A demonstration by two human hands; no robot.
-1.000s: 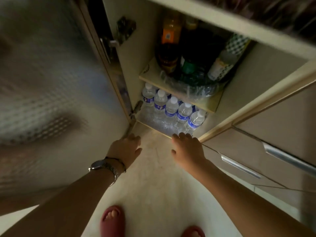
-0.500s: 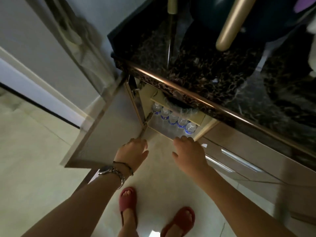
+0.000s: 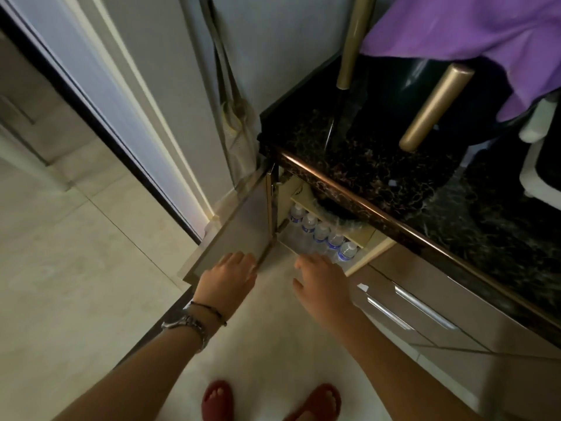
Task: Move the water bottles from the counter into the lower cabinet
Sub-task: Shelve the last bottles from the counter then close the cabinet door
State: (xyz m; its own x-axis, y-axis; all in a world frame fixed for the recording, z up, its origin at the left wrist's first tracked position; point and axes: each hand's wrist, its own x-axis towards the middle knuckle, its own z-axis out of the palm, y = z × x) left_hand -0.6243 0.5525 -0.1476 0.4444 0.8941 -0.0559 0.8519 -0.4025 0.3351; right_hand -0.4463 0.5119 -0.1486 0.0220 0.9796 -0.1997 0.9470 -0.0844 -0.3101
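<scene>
Several small clear water bottles (image 3: pixel 321 233) with white caps and blue labels stand in a row on the floor of the lower cabinet (image 3: pixel 368 252), under its inner shelf. The cabinet door (image 3: pixel 235 235) is swung open to the left. My left hand (image 3: pixel 228 276), with a watch on the wrist, lies with spread fingers over the lower front edge of the door. My right hand (image 3: pixel 321 279) hovers palm down just in front of the cabinet opening, fingers apart and holding nothing. No bottle shows on the dark marble counter (image 3: pixel 376 159).
On the counter stand a dark pot (image 3: pixel 403 95) with gold handles and a purple cloth (image 3: pixel 473 28). Drawers with metal handles (image 3: pixel 422 306) run to the right of the cabinet. A wall and door frame (image 3: pixel 145 95) close the left side. My feet in red slippers (image 3: pixel 217 401) stand on pale floor tiles.
The view has risen and pulled back from inside the cabinet to above the counter. Both hands stay empty near the cabinet front; the left one has come over the door edge.
</scene>
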